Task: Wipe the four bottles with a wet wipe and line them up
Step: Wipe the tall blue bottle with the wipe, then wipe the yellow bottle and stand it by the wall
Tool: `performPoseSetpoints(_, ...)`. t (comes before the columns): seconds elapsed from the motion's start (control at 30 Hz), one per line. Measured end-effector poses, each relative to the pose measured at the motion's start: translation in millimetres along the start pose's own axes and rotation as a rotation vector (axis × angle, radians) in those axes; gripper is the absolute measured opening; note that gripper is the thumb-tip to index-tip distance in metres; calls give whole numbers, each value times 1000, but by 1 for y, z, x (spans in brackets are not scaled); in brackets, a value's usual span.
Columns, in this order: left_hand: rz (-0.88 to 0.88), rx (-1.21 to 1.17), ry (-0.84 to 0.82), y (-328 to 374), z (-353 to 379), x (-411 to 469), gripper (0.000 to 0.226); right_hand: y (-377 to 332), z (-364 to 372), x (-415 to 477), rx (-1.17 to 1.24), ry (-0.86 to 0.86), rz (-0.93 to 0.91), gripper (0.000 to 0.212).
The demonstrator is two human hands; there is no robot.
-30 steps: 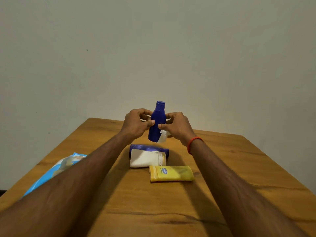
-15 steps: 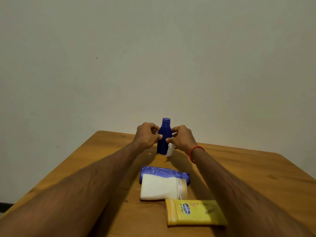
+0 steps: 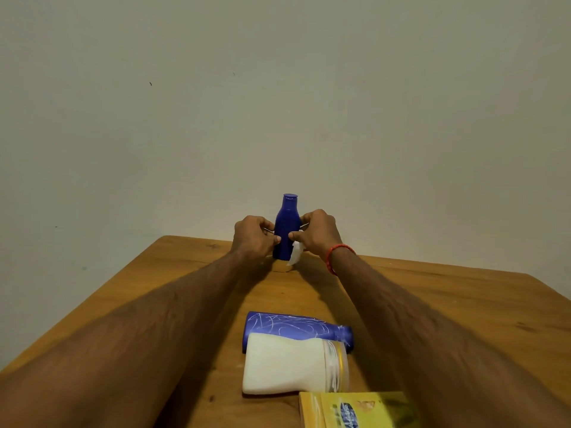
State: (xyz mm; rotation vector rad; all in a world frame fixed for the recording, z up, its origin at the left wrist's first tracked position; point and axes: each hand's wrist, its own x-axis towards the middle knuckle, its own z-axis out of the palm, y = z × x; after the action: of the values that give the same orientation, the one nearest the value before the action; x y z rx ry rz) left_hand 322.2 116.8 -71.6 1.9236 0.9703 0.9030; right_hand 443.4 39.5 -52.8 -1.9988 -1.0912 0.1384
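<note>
The upright plastic bottle (image 3: pixel 287 230) is solid deep blue; the wet wipe (image 3: pixel 295 254) white. One lying bottle (image 3: pixel 296 329) is violet-blue with thin white scribbles, another (image 3: pixel 287 366) creamy white, a third (image 3: pixel 358 410) yellow with a blue logo. The wooden table (image 3: pixel 432 291) is honey-brown.

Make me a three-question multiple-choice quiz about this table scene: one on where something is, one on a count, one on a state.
1. Where is the dark blue bottle?
A. far end of the table, between both hands
B. under the white bottle
C. on the floor

2. How many bottles lie on their sides?
A. one
B. three
C. five

3. What does the right hand hold?
A. a pen
B. nothing
C. a white wipe

Answers: 1 A, it stands upright between the left hand and the right hand. 2 B, the purple bottle, white bottle and yellow bottle lie flat. 3 C, the wipe hangs from its fingers.
</note>
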Motion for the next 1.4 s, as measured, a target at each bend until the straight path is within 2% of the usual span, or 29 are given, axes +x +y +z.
performPoseSetpoints(0.2, -38, -11, 82, 5, 9, 14, 21, 1, 4, 13, -23, 14, 1, 43)
performPoseSetpoints(0.37, -63, 50, 93, 0, 8, 15, 39, 6, -3, 18, -53, 10, 17, 43)
performPoseSetpoints(0.5, 43, 126, 92, 6, -3, 11, 52, 10, -25, 13, -57, 40, 21, 55)
performPoseSetpoints(0.63, 148, 157, 64, 20, -17, 4, 47, 15, -51, -2, -126, 51, -37, 49)
performPoseSetpoints(0.83, 235, 191, -100, 43, -34, -19, 42, 17, -89, -47, -172, 20, -91, 35)
performPoseSetpoints(0.97, 279, 312, -287, 49, -47, -47, 33, 16, -104, -93, -148, -5, -94, 27)
performPoseSetpoints(1.1, 233, 464, -565, 54, -57, -80, 38, 15, -113, -143, -63, 70, -81, 44)
performPoseSetpoints(1.2, 214, 565, -709, 59, -65, -99, 39, 7, -120, -174, -57, 68, -59, 45)
performPoseSetpoints(1.27, 233, 604, -721, 60, -71, -110, 36, 2, -126, -195, -8, 75, -37, 42)
performPoseSetpoints(1.4, 274, 529, -618, 51, -75, -128, 35, -5, -137, -239, 212, 184, -48, 29)
